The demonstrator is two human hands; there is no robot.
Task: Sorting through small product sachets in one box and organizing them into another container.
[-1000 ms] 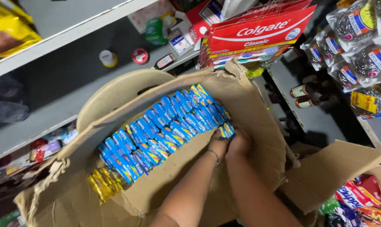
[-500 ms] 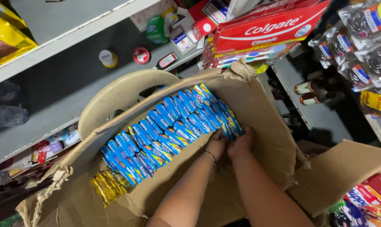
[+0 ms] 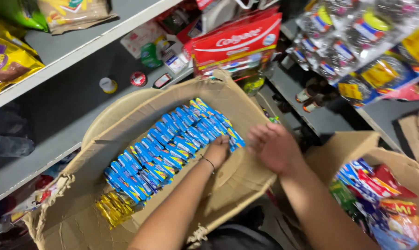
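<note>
Right hand (image 3: 274,147) has lifted off the blue packets (image 3: 172,146), now open over the cardboard box (image 3: 246,178) edge, holding nothing. Left hand (image 3: 217,150) fingers tucked under the packet row inside the box, grip unclear; gold packets (image 3: 112,208) at the row's near end.

Matt, rough brown cardboard box (image 3: 246,180) with torn edges holds glossy blue foil-like packets (image 3: 172,143).

Grey shelves (image 3: 75,46) stocked with snack bags (image 3: 8,62) and hanging packets (image 3: 357,41) line a dim shop aisle.
</note>
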